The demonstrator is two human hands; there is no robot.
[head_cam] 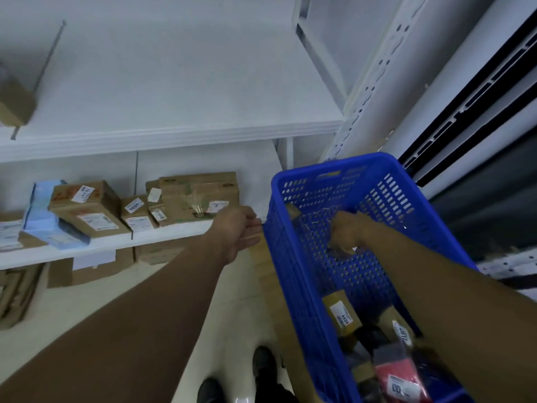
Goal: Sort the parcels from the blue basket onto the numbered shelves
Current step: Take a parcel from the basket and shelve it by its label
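The blue basket [293, 274] hangs tilted at the right, in front of the shelves. My left hand [239, 229] grips a thin handle at the basket's left rim. My right hand [345, 232] reaches inside the basket with curled fingers that seem to hold a thin wire handle. Low in the basket lie several parcels: a brown box [343, 312] with a white label, a red and grey bag [396, 370], and a labelled brown one [402, 330]. The upper white shelf [174, 132] is mostly bare. The lower shelf [96, 247] carries labelled cardboard boxes.
On the lower shelf stand a large box [197, 196], a small box [136, 212], a brown box [87, 205] and a blue parcel [43, 216]. A box [14, 106] sits far left on the upper shelf. A perforated white post [363, 97] rises on the right. More boxes sit on the floor.
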